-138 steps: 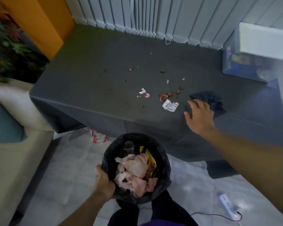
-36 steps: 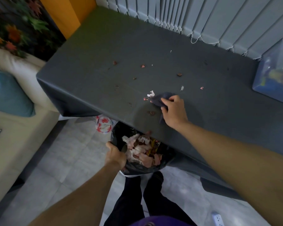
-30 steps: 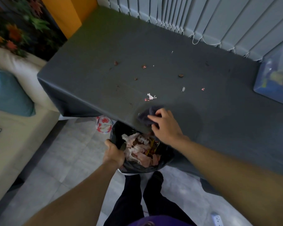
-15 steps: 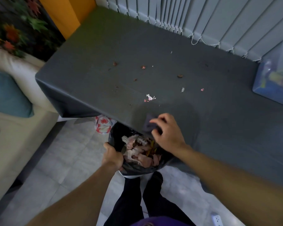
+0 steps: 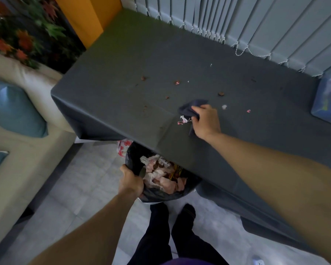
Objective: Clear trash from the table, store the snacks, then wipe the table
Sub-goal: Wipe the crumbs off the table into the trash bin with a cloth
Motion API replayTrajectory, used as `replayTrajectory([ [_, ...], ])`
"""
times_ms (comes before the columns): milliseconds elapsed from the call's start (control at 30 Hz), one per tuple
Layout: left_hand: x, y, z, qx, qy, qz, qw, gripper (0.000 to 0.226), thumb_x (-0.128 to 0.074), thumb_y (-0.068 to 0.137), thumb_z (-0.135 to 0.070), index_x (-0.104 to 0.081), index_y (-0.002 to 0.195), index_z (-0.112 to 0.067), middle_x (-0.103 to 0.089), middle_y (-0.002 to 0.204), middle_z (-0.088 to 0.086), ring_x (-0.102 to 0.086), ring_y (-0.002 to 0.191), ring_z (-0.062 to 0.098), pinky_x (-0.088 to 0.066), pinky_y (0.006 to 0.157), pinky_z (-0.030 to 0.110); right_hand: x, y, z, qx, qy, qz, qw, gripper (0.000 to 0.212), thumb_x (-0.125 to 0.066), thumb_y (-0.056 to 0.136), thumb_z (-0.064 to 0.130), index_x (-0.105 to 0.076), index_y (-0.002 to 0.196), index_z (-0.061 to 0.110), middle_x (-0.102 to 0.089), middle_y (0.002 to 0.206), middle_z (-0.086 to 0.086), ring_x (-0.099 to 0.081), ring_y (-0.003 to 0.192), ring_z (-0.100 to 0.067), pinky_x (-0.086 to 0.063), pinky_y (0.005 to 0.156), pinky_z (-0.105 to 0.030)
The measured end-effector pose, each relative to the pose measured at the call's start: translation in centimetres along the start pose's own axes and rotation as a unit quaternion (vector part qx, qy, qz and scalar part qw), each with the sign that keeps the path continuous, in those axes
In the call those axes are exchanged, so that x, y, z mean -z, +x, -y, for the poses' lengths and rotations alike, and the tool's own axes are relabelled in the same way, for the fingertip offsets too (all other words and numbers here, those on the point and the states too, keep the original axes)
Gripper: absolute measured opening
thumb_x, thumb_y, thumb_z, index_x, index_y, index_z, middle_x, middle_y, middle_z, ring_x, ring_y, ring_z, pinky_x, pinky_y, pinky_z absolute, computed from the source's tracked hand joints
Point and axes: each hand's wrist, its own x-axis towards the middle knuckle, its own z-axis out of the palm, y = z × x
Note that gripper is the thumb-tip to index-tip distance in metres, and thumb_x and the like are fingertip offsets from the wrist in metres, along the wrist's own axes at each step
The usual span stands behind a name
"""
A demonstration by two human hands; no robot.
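Note:
My right hand [image 5: 205, 121] presses a dark blue cloth [image 5: 189, 109] onto the grey-covered table [image 5: 122, 60], just right of a small white and pink wrapper scrap [image 5: 183, 119]. Several brown crumbs [image 5: 221, 94] and tiny scraps [image 5: 224, 106] lie scattered across the table's middle. My left hand [image 5: 131, 181] grips the rim of a black-lined trash bin [image 5: 157, 192], held under the table's near edge and filled with pinkish tissues and wrappers.
A clear storage box with a blue base [image 5: 329, 100] stands at the table's right end. A beige sofa with teal cushions [image 5: 13, 109] is on the left. Vertical blinds [image 5: 256, 25] hang behind the table. My legs [image 5: 170, 236] stand on the tiled floor.
My right hand with the cloth has moved from the table's near edge over the bin back up onto the table beside the wrapper scrap. The bin stays held under the edge.

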Motion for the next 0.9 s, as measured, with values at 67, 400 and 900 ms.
replayTrajectory([
  [67, 0.2, 0.2, 0.0, 0.0, 0.005, 0.002, 1.0, 0.037, -0.048, 0.094, -0.02, -0.028, 0.125, -0.017, -0.053, 0.112, 0.02, -0.06, 0.098, 0.048, -0.057, 0.081, 0.062, -0.5, -1.7, 1.5, 0.064, -0.004, 0.031, 0.997, 0.036, -0.062, 0.091, 0.016, -0.067, 0.127, 0.02, -0.057, 0.124, -0.008, -0.052, 0.112, -0.032, -0.045, 0.098, -0.037],
  [400, -1.0, 2.0, 1.4, 0.011, 0.024, 0.026, 0.999, 0.037, -0.045, 0.076, -0.019, -0.026, 0.108, -0.022, -0.056, 0.105, 0.021, -0.064, 0.09, 0.049, -0.059, 0.075, 0.06, -3.5, -13.0, 2.5, 0.33, 0.004, 0.122, 0.936, 0.037, -0.056, 0.081, 0.022, -0.073, 0.113, 0.017, -0.06, 0.115, -0.009, -0.053, 0.099, -0.031, -0.055, 0.079, -0.042],
  [900, -1.0, 0.1, -1.5, 0.015, 0.012, 0.023, 1.0, 0.035, -0.052, 0.093, -0.016, -0.025, 0.114, -0.02, -0.052, 0.108, 0.02, -0.061, 0.097, 0.047, -0.058, 0.081, 0.06, 0.0, -10.8, 1.0, 0.214, 0.036, 0.076, 0.973, 0.042, -0.056, 0.084, 0.008, -0.061, 0.125, 0.014, -0.057, 0.109, -0.005, -0.054, 0.102, -0.027, -0.054, 0.074, -0.042],
])
